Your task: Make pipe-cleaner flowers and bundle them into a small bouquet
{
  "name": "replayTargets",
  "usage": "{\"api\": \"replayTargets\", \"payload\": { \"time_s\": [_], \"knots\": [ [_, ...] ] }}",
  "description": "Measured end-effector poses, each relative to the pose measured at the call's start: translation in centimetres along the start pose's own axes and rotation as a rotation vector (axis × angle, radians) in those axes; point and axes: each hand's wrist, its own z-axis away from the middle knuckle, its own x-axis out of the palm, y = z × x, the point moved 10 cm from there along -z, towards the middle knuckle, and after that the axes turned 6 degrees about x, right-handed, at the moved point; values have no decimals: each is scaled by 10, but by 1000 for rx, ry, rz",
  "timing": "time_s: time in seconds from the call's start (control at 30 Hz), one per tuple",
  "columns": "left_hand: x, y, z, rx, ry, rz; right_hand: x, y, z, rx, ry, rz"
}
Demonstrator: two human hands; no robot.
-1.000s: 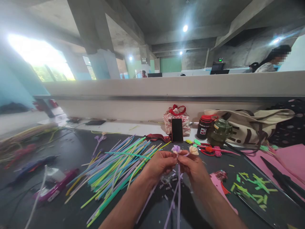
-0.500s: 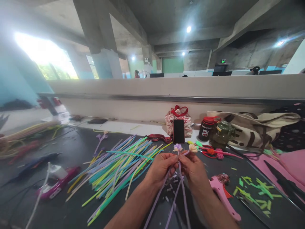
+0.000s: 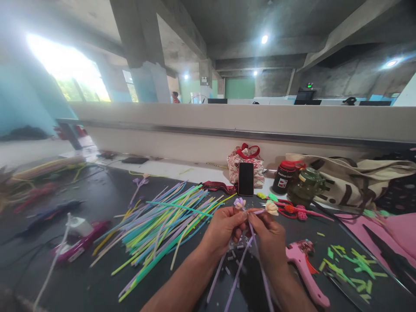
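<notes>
Tabletop: black
Stems: multicoloured heap, nine o'clock
Power strip: magenta, outer nine o'clock
Clippings: green, three o'clock
Glue gun: pink, four o'clock

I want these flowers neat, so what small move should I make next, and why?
Perhaps ease the cream flower toward the purple flower with your right hand, since the two heads stand apart, the cream one leaning out to the right, and your left hand pinches just below the purple one.
</notes>
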Motion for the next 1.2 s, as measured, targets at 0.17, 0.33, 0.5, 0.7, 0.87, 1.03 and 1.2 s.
{"api": "replayTargets", "payload": {
  "time_s": [0.17, 0.33, 0.5, 0.7, 0.87, 1.03, 1.2],
  "knots": [
    [4, 0, -3, 38, 28, -4, 4, 9, 6, 11, 83, -69],
    [5, 10, -9, 145, 81, -13, 9, 11, 1, 92, 77, -205],
    [2, 26, -14, 158, 34, -118, 13, 19, -2, 231, -67, -119],
    [-3, 31, -14, 169, 29, -208, 13, 7, -3, 92, -148, 215],
    [-7, 35, -12, 228, 80, -325, 16, -1, -3, 40, -158, 302],
    [-7, 41, -8, 257, 97, -404, 18, 16, -3, 165, -201, 142],
    [1, 40, -5, 223, 13, -369, 16, 27, -9, 263, -166, -257]
  ]
}}
